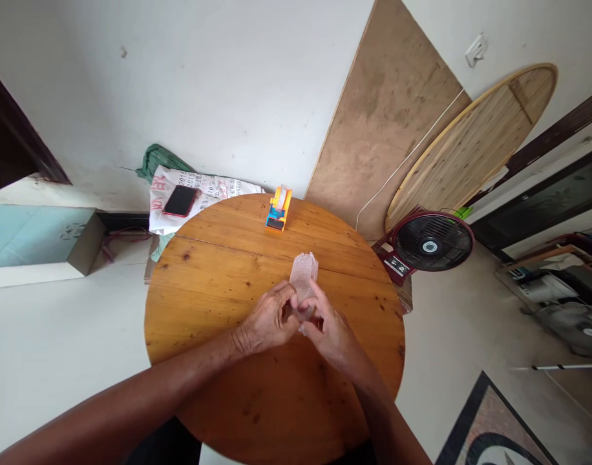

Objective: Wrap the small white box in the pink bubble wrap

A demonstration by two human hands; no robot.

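Note:
A small oblong bundle [304, 271] in pale, translucent wrap, which looks like bubble wrap, is held over the middle of the round wooden table [213, 303]. My left hand [273, 316] pinches its near end from the left, thumb and fingers curled together. On the other side, my right hand [331, 328] grips the same end, its index finger lying along the bundle's edge. The fingers hide the near end, and what is inside the wrap cannot be made out. Farther back on the table stands an orange and blue tape dispenser [279, 208].
A phone [180, 201] lies on a printed white sack [161, 219] beyond the table's left edge. To the right is a dark red fan [432, 242]. A board [378, 110] and a round wooden tabletop [480, 142] lean against the wall.

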